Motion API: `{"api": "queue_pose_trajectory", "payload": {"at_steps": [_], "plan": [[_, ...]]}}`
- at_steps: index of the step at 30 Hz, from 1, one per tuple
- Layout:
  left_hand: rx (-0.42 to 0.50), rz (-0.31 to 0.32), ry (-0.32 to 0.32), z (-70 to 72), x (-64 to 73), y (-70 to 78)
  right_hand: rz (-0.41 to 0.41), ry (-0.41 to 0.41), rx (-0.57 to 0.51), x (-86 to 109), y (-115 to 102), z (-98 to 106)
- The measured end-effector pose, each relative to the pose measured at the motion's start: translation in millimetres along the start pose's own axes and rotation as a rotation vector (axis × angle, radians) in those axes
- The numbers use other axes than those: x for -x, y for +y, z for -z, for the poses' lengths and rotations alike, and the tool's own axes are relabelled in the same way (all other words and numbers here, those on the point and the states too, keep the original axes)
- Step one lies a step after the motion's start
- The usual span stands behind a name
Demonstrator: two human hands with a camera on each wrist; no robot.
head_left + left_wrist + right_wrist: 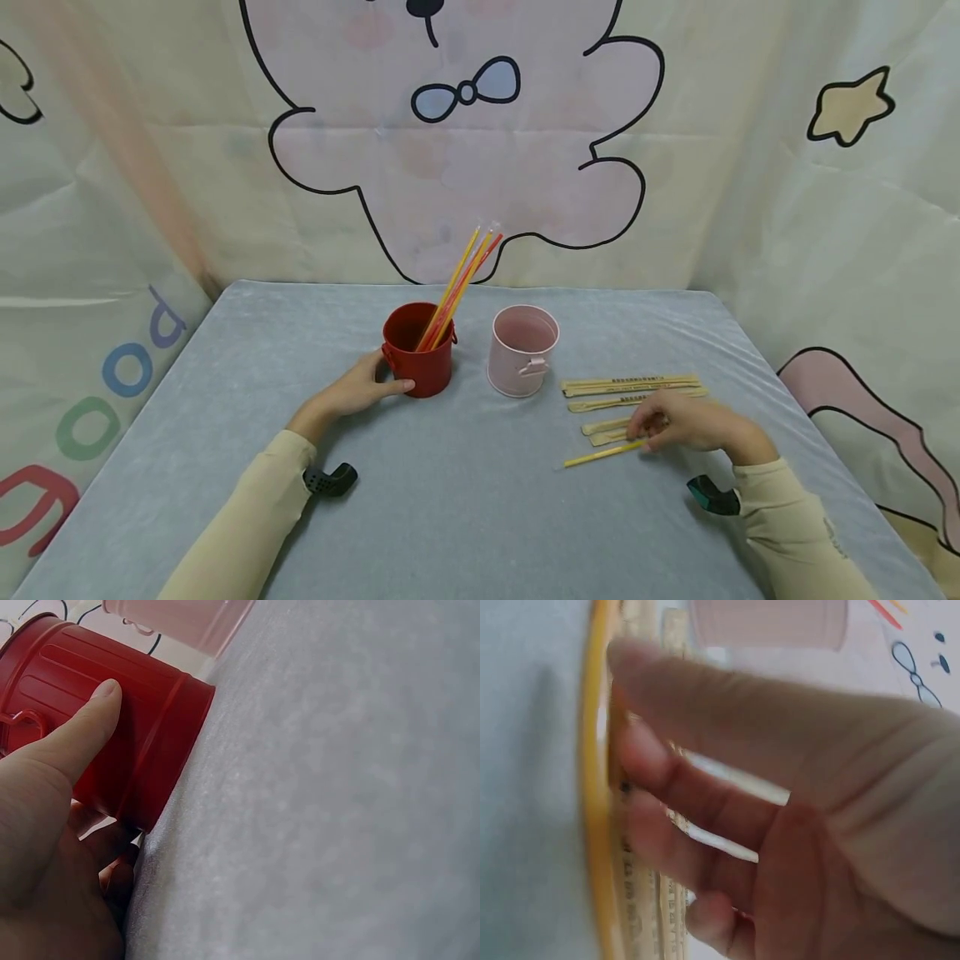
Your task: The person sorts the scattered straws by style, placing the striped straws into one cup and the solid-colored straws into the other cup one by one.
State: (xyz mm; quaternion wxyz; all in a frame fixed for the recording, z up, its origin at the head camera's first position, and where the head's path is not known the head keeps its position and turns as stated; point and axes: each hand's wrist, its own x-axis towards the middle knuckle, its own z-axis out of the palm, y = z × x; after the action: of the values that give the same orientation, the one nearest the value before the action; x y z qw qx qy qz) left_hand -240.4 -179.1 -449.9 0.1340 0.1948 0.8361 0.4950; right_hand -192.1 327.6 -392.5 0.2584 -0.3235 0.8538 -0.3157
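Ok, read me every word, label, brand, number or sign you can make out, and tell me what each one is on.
"ood": big coloured letters on the left curtain; a red letter before them is partly cut off, perhaps a "g".
Narrow tan packets: rows of dark print, too small and blurred to read.
Right sleeve: a faint mark, unreadable.

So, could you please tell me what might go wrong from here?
The right hand, by the loose yellow straw, is close to the wrapped straws and might nudge them. The tall straws lean well above the rim of the red bucket; a jerk from the left hand could shift them.
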Motion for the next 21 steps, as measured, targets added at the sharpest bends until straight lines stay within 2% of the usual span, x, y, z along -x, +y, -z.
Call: {"api": "queue_pose_trajectory", "payload": {"at_steps": [5, 9, 16, 21], "plan": [[0.012, -0.014, 0.007, -0.5, -1.4, 0.1, -0.057, 0.027, -0.002, -3.4, -2.7, -4.3], [0.011, -0.013, 0.008, -0.8, -1.9, 1.3, -0.061, 0.036, 0.005, -4.8, -1.1, -4.9], [-0.008, 0.010, 0.007, -0.3, 0.4, 3.0, 0.070, 0.023, -0.021, -4.2, 6.8, -2.9], [-0.010, 0.014, 0.005, -1.0, 1.2, 3.3, 0.106, 0.048, -0.084, -3.9, 10.7, -1.7]]}}
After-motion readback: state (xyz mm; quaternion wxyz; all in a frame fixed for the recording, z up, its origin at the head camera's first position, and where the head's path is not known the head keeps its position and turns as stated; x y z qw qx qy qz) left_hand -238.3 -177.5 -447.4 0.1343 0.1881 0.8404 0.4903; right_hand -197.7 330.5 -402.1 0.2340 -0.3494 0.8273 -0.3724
